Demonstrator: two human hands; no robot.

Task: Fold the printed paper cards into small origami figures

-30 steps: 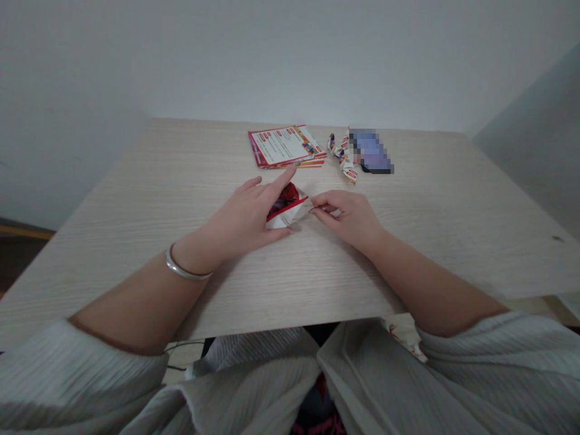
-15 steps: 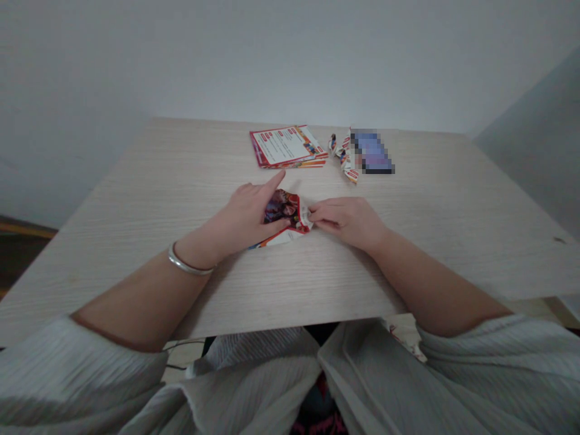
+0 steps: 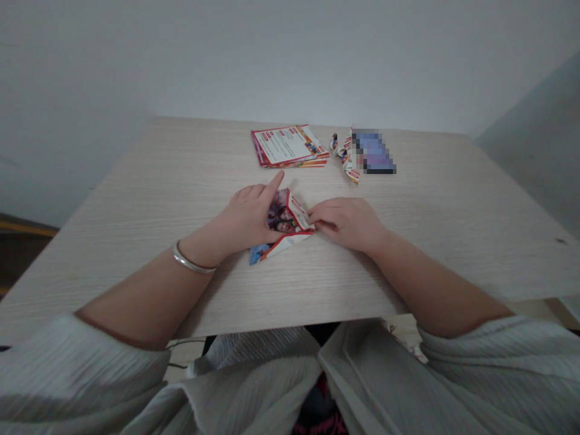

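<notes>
A printed paper sheet (image 3: 290,219), partly folded, lies on the table between my hands. Its picture side and white folded flaps with red edges face up. My left hand (image 3: 251,217) rests flat over the sheet's left part, thumb and fingers spread, covering much of it. At the right corner, the fingertips of my right hand (image 3: 347,223) are pinched on the folded paper. A silver bangle (image 3: 193,260) circles my left wrist.
Beyond my hands lies a stack of printed flyers (image 3: 290,147). Right of it are small folded paper pieces (image 3: 347,160), beside a blurred-out phone-like object (image 3: 375,152). The pale wooden table (image 3: 453,199) meets a wall at the back.
The sheet's right flap now lies flatter and shows more of its white, red-edged side. The paper's lower left corner has come further out toward me. Both hands have barely moved.
</notes>
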